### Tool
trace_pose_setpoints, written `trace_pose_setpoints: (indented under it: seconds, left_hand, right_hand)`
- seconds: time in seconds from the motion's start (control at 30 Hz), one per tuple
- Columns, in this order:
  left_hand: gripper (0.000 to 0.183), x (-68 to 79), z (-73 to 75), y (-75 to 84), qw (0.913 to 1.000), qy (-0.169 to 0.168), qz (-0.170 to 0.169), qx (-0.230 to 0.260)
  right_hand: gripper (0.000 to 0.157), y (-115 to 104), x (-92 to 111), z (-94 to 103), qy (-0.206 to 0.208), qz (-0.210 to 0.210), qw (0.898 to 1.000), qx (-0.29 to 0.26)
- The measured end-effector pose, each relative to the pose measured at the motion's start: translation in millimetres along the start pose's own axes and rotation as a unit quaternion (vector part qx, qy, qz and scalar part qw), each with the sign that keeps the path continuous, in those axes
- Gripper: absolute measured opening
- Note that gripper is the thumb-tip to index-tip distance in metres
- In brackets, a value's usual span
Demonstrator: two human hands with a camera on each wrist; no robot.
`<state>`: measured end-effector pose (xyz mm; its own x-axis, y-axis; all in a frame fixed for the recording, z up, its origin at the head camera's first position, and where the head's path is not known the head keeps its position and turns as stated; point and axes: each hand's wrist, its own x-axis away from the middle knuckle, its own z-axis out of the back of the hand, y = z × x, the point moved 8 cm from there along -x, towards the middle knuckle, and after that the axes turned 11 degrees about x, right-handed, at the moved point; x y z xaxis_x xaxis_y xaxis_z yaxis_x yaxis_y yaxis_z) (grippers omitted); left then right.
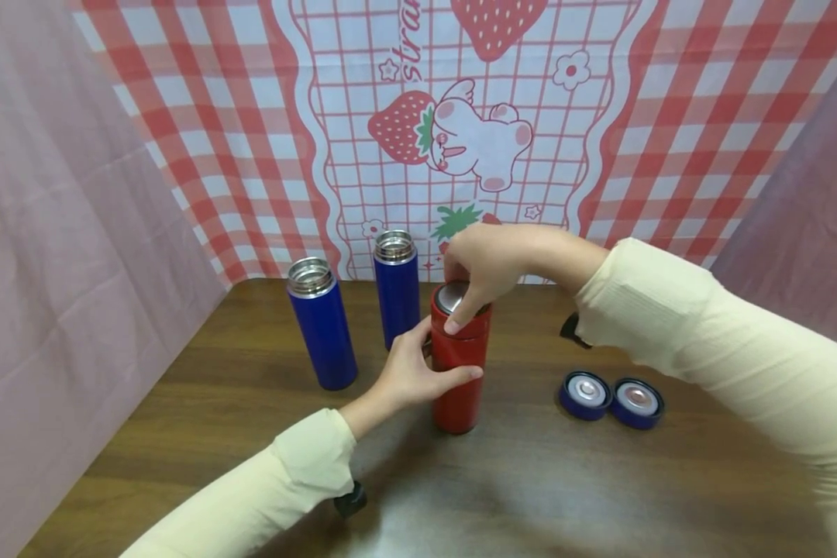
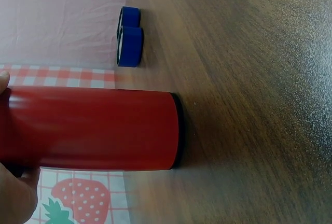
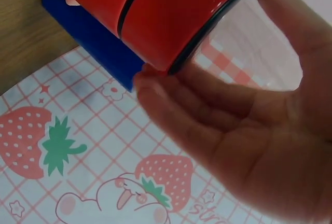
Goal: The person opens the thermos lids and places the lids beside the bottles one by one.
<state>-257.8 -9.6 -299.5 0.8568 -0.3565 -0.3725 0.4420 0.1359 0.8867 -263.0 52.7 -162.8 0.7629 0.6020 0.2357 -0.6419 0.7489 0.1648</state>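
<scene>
A red thermos flask (image 1: 456, 387) stands upright on the table, capped by a red lid (image 3: 174, 22) with a silver disc on top. My left hand (image 1: 410, 368) grips its body from the left, thumb across the front. From above, my right hand (image 1: 491, 263) holds the lid, thumb on the near side and fingers at the far side; the right wrist view shows a gap between palm and lid top. To the left, a blue thermos flask (image 1: 321, 333) and a second blue thermos flask (image 1: 399, 298) stand without lids, their steel necks showing.
Two blue lids lie upside down, touching each other, on the right: the nearer-left lid (image 1: 586, 394) and the other lid (image 1: 637, 403). A strawberry-print cloth (image 1: 349, 155) hangs behind the wooden table (image 1: 530, 480); pink curtains (image 1: 111, 194) flank both sides.
</scene>
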Motion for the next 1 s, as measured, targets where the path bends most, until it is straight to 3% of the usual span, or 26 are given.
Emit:
trace_pose_setpoints:
  seconds: [0.2, 0.37, 1.0]
  left_hand:
    - [0.058, 1.4, -0.6, -2.6, 0.9999, -0.006, 0.01, 0.002]
    - [0.057, 1.3, -0.3, -2.1, 1.0, -0.003, 0.007, 0.001]
    - [0.058, 1.0, 0.2, -0.8, 1.0, -0.001, 0.008, 0.002]
  right_hand:
    - [0.045, 2.4, -1.7, -3.0, -0.019, -0.061, 0.998, 0.006]
    - [0.043, 2.4, -1.3, -2.7, -0.022, -0.084, 0.996, -0.009]
    - [0.046, 1.6, -3.8, -0.4, -0.018, -0.077, 0.997, 0.014]
